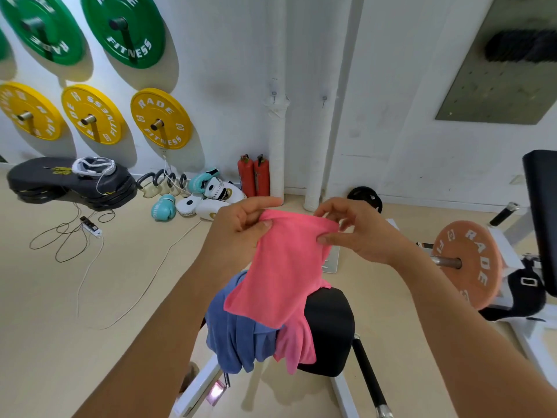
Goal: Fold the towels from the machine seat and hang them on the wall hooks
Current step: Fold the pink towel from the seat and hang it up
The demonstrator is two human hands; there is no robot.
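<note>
You've got the pink towel (280, 267) up in front of you, held by its top edge. Your left hand (238, 224) pinches the left corner, thumb pressed on the near face and fingers curled over the top. Your right hand (358, 230) pinches the right corner between thumb and fingertips, the other fingers arched above the cloth. The towel hangs down doubled, its lower end draping over the black machine seat (328, 327) below your hands.

On that seat, to the left and partly under the pink cloth, the blue towel (238, 339) lies bunched and spills over the near-left edge.

Far ahead on the white wall, two small wall hooks show: one (274, 96) on the wrapped pipe, the other (324, 100) just right of it. Both are bare.

Off to the right, an orange weight plate (470, 263) sits on the machine's bar. On the far left wall hang yellow plates (161, 117) with green plates (123, 28) above them. Down on the floor by that wall you have two red fire extinguishers (254, 176), teal boxing gloves (164, 208), white punch mitts (211, 200) and a stack of black pads (60, 182), with loose cables (69, 236) trailing across the floor on the left.
</note>
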